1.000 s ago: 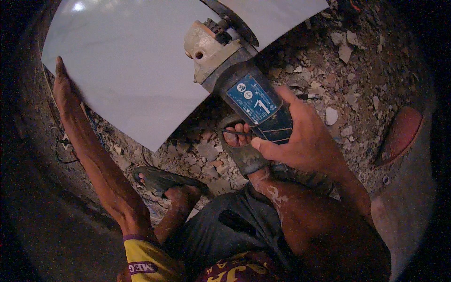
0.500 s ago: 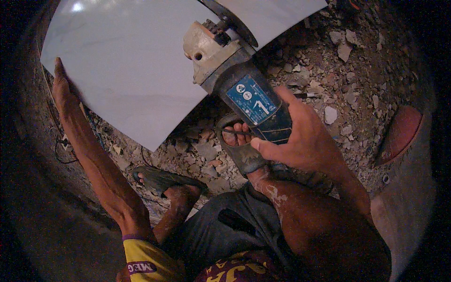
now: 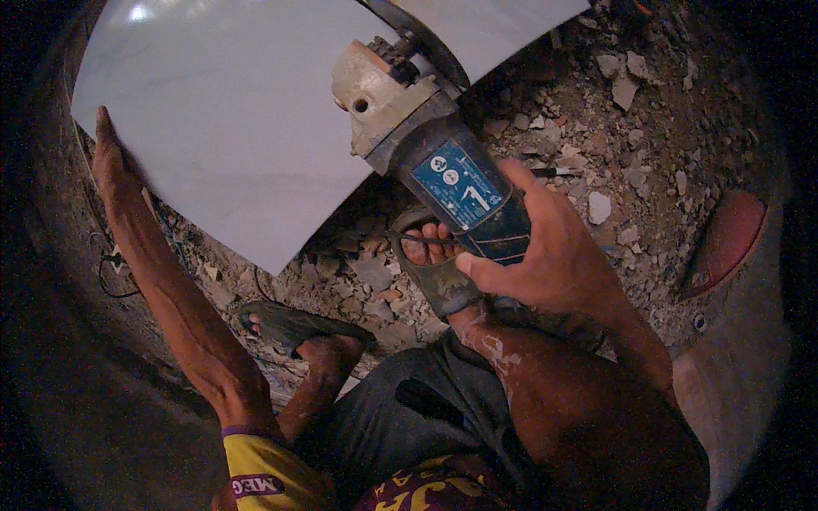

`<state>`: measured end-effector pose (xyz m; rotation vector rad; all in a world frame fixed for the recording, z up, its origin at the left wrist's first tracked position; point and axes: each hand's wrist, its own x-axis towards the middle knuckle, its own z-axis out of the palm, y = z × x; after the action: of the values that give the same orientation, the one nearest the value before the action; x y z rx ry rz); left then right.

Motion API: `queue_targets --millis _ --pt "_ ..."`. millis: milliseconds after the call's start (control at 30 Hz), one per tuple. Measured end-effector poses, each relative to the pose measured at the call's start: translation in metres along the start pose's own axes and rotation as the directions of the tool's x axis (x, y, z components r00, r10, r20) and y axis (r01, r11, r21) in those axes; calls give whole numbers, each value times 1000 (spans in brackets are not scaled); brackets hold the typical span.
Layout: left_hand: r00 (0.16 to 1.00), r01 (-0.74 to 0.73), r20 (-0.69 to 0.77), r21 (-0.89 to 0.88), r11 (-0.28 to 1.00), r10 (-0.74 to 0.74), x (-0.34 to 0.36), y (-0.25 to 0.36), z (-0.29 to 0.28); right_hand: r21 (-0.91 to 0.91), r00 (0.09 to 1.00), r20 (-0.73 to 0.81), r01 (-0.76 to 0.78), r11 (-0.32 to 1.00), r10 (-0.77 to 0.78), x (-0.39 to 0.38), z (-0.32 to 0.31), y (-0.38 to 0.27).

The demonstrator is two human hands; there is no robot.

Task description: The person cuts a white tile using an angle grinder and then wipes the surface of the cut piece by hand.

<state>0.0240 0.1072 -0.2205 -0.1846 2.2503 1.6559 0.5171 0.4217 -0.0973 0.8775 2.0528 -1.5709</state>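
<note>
My right hand (image 3: 558, 243) is wrapped round the dark body of an angle grinder (image 3: 409, 111), thumb on the near side. The grinder has a pale gear head and a blue label. Its dark disc (image 3: 417, 38) stands on edge across the far part of a large white glossy tile (image 3: 230, 111). At the tile's left edge, my left hand (image 3: 117, 166) grips it with one digit showing along the edge and the other fingers hidden by the tile. My left arm is stretched forward.
Broken rubble (image 3: 375, 272) and shards cover the ground below and right of the tile. My sandalled feet (image 3: 434, 247) stand close to its near corner. A reddish curved piece (image 3: 728, 243) lies at the right. Thin wire (image 3: 119, 277) lies at the left.
The white tile has shifted very slightly to the left with my left hand on it. The grinder and my right hand stay almost where they were.
</note>
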Motion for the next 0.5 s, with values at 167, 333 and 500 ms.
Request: queue_targets --millis 167,333,500 --pt "997 -76 10 88 993 76 7 -5 -8 8 1000 -6 -8 1000 8 -2 1 2" --pt "999 15 -38 -54 998 -17 9 -4 -2 52 1000 -15 -8 999 9 -2 3 1" --pt "989 89 -114 -19 996 -90 4 2 3 30 1000 10 -16 999 16 -2 0 -2"
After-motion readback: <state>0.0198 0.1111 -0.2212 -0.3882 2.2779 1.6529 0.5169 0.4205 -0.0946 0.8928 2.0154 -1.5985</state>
